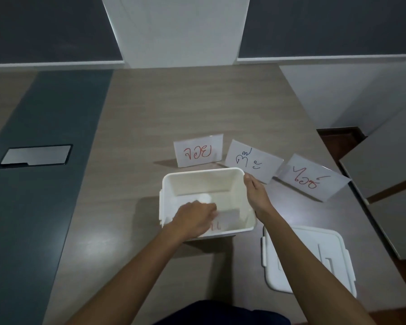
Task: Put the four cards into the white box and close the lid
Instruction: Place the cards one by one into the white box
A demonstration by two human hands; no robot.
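The white box (169,184) stands open on the wooden table. My left hand (193,219) reaches into it from the near side, its fingers closed on a white card (227,219) with red marks that lies low inside the box. My right hand (256,193) grips the box's right rim. Behind the box three folded cards stand upright: one with red writing (198,152), one with black writing (253,160) and one with red writing (312,178) at the right. The white lid (314,249) lies flat to the right of the box, partly under my right forearm.
The table (174,109) has a dark strip (45,160) along its left with a metal cover plate (35,154). The table's right edge runs close to the lid and the rightmost card. A wall and pillar stand beyond the far edge.
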